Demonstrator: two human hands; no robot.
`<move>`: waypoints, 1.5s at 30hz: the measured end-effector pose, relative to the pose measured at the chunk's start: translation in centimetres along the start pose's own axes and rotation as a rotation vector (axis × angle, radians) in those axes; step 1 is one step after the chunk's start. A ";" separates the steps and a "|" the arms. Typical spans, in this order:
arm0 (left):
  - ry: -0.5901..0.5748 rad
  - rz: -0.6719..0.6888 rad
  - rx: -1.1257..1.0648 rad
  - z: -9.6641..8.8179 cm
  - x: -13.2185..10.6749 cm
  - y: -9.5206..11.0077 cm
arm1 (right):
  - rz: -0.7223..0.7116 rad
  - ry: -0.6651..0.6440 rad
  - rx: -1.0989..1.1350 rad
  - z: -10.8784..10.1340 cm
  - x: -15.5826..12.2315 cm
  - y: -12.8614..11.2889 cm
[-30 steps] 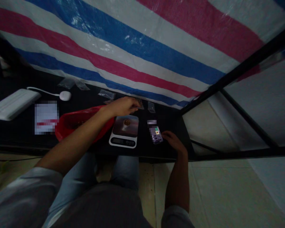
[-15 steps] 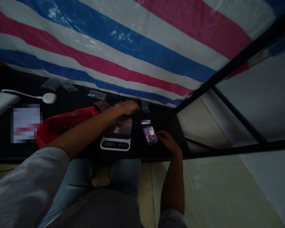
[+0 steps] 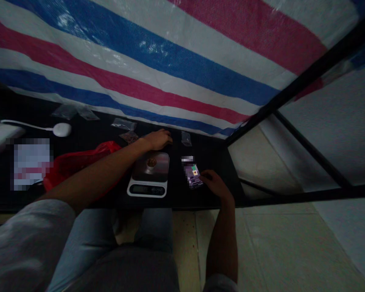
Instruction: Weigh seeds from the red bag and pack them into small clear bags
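Observation:
Just past the far edge of a white kitchen scale [image 3: 147, 190], my left hand [image 3: 158, 139] is closed with its fingers curled down to the black table; anything in them is hidden. A small cup [image 3: 151, 163] with brownish pieces in it stands on the scale's metal plate. My right hand [image 3: 215, 183] rests beside a lit phone [image 3: 194, 175], fingers loosely bent and apart, fingertips at its right edge. Part of the phone is blurred out. A small packet of reddish-brown pieces [image 3: 129, 137] lies left of my left hand.
A red plastic bag [image 3: 106, 148] lies under my left forearm. Several clear bags, including one [image 3: 186, 138], lie along the back by the striped sheet [image 3: 170, 95]. At left are a blurred-out pale sheet [image 3: 33, 160] and a white round device [image 3: 62, 129] with a cable. A black frame bar [image 3: 292, 93] borders the right.
My left hand has moved slightly left along the back of the scale. The red bag's opening has folded lower. My right hand stays beside the phone.

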State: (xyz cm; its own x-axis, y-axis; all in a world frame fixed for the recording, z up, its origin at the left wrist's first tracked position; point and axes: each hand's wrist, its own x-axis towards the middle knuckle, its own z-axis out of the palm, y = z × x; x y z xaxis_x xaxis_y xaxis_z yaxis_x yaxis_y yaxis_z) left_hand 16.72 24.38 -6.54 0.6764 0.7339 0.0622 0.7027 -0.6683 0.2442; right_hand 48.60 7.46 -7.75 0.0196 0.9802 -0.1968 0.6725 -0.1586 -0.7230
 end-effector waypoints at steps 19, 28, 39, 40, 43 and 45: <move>0.014 0.002 0.110 -2.5 1.9 4.3 | -0.027 -0.023 0.045 -0.1 -1.0 0.4; -0.057 -0.100 0.119 -1.3 6.1 6.4 | -0.045 -0.018 -0.012 -0.1 -1.2 0.5; 0.093 -0.200 0.031 -6.1 4.4 4.4 | -0.045 -0.020 -0.002 -0.3 -1.4 0.1; 0.125 -0.202 0.023 -7.0 3.8 4.2 | -0.049 -0.015 -0.001 -0.3 -1.4 0.2; 0.253 -0.171 -0.067 -9.6 1.4 3.5 | -0.061 -0.001 0.015 -0.1 -1.4 0.4; 0.348 -0.133 -0.177 -11.0 -1.2 3.0 | -0.055 0.001 0.042 0.0 -1.3 0.5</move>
State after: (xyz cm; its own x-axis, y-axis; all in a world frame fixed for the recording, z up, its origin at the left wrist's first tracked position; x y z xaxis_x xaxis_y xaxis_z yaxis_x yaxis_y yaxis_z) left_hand 15.55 22.85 4.75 0.4453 0.8302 0.3353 0.7098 -0.5556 0.4330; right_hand 48.90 6.10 -7.85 -0.0158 0.9877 -0.1556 0.6409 -0.1095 -0.7598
